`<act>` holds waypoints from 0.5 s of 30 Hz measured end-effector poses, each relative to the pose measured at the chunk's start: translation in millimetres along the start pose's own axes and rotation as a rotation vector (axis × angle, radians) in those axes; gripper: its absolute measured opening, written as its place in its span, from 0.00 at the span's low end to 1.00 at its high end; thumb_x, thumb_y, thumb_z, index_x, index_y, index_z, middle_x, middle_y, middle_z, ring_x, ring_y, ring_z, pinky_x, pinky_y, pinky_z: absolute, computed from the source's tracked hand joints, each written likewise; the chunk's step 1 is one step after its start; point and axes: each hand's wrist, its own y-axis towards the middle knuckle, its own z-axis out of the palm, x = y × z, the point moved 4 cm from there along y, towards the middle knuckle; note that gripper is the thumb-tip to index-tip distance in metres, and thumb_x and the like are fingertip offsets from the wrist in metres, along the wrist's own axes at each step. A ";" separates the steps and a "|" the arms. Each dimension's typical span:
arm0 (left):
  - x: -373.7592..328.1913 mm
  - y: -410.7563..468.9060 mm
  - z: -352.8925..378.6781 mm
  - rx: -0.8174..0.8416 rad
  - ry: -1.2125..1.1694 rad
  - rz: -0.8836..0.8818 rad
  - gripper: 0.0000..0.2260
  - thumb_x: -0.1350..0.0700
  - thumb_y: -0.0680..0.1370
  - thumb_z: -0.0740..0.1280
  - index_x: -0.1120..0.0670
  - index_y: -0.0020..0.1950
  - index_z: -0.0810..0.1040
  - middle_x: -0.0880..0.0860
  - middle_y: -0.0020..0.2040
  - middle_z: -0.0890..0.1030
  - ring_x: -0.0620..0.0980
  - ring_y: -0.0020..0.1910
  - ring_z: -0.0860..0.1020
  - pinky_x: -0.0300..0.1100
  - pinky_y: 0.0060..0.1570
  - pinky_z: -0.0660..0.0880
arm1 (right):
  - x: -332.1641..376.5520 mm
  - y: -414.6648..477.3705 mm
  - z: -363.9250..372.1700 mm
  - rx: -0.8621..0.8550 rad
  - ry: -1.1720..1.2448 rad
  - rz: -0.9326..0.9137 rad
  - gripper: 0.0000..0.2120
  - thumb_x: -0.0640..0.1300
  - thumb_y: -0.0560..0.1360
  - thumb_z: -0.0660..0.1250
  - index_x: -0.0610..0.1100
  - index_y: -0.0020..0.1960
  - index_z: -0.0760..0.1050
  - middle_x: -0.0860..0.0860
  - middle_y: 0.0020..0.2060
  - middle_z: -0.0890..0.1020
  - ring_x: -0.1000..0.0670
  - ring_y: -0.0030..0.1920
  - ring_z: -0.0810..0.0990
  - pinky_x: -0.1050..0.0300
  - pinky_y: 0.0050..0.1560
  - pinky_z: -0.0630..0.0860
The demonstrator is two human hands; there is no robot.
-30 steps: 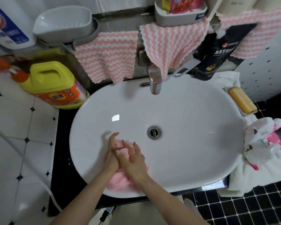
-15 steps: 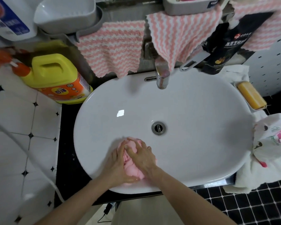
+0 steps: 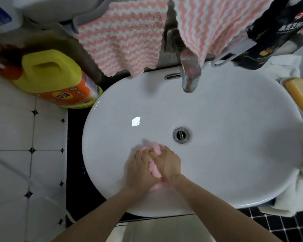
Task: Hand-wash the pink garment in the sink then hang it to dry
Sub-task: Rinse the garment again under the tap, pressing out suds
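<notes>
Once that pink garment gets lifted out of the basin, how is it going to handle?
Probably floppy: the pink garment bunches into folds between the left hand and right hand, so it should droop when lifted. Likely light, since both hands nearly cover it. It may be wet and slip on the glossy sink, though no water plainly shows.

Here's the black stone countertop (image 3: pixel 77 154), nearly filled by a white oval ceramic basin (image 3: pixel 234 163) set on top. At the counter's far-left corner stands a yellow plastic detergent jug with an orange label (image 3: pixel 49 74), just beside the basin's rim. At the right edge sits an orange soap bar (image 3: pixel 300 96) in its white dish, with a white fluffy towel (image 3: pixel 294 199) draped at the near-right corner.
</notes>
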 end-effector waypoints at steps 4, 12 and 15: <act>-1.0 7.1 4.3 0.012 -0.033 0.001 0.42 0.42 0.52 0.77 0.54 0.61 0.66 0.51 0.52 0.75 0.50 0.45 0.78 0.40 0.39 0.75 | -0.9 7.9 -4.7 -0.043 -0.035 -0.010 0.19 0.57 0.78 0.51 0.49 0.57 0.75 0.52 0.53 0.79 0.48 0.50 0.78 0.57 0.44 0.67; -6.7 22.5 6.1 -0.044 -0.049 0.065 0.33 0.40 0.56 0.74 0.52 0.55 0.69 0.50 0.44 0.76 0.51 0.35 0.79 0.38 0.28 0.74 | -5.7 19.2 -12.4 -0.186 -0.078 -0.034 0.41 0.63 0.64 0.32 0.47 0.56 0.76 0.50 0.49 0.81 0.47 0.49 0.79 0.59 0.41 0.62; -9.8 23.4 4.7 -0.078 -0.064 0.072 0.27 0.41 0.60 0.69 0.52 0.54 0.69 0.50 0.44 0.76 0.51 0.36 0.79 0.40 0.30 0.76 | -3.7 17.6 -17.1 -0.247 -0.017 -0.048 0.42 0.62 0.65 0.32 0.44 0.54 0.77 0.47 0.47 0.82 0.44 0.47 0.79 0.58 0.41 0.63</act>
